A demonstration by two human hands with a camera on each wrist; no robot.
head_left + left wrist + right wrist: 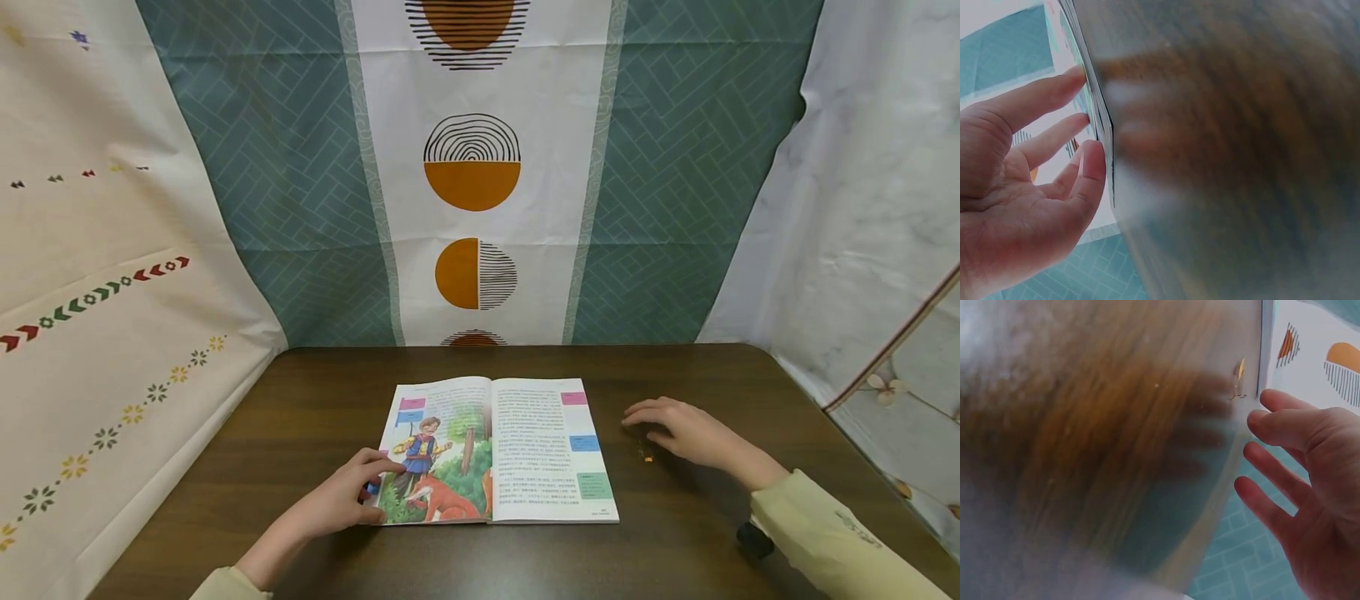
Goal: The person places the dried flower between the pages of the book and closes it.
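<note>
from my end, the book (555,450) lies spread flat on the table (240,450), just right of the left hand (341,492) and well to the left of the right hand (690,429). i judge it light and floppy, with thin, slick pages that could crease or slide under a hard push. i'd take it by the outer page edge beneath the left fingers, or by the far edge facing the right hand, with a soft pinch. the left forearm slants inward; its fingers are loosely bent and touch the left page near its outer edge, without a firm grip that i can make out. the right hand, set farther forward, reaches inward palm down, fingers spread and relaxed, holding nothing; whether it touches the wood i can't tell. a tiny orange piece (648,458) lies just below its fingers.
</note>
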